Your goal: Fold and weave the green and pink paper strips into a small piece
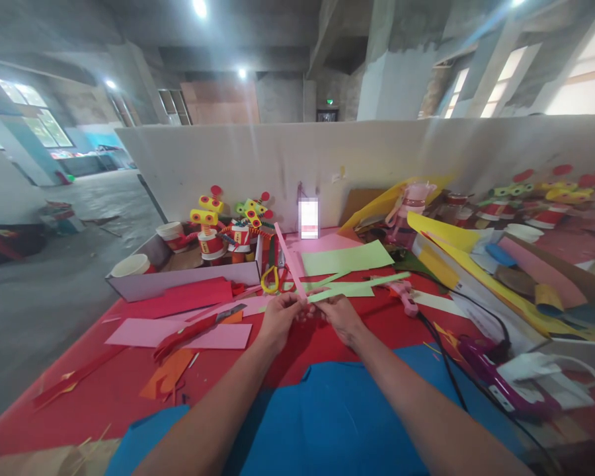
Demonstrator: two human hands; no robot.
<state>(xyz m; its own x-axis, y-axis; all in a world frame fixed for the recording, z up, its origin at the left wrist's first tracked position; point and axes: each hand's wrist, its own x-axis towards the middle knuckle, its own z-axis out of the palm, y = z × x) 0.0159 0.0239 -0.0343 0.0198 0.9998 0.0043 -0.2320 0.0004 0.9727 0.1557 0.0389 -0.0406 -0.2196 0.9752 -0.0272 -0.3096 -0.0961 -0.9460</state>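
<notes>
My left hand (280, 318) pinches the lower end of a narrow pink paper strip (290, 263), which rises up and to the left. In the fingers of my right hand (341, 318) is a light green paper strip (364, 287), stretching out to the right. The two strips meet at an angle between my fingertips; whether they are stuck together I cannot tell. Just beyond my hands lie a green paper sheet (350, 258) and a pink sheet (327, 242). Scissors with yellow and red handles (270, 280) rest beyond my left hand.
Paper-cup figures (211, 241) stand in a box (188, 281) at the left. A pink glue gun (407, 297) with a black cord lies at the right, near a purple power strip (496, 380). Paper scraps (171, 370) cover the red table's left side; a board (218, 152) stands behind.
</notes>
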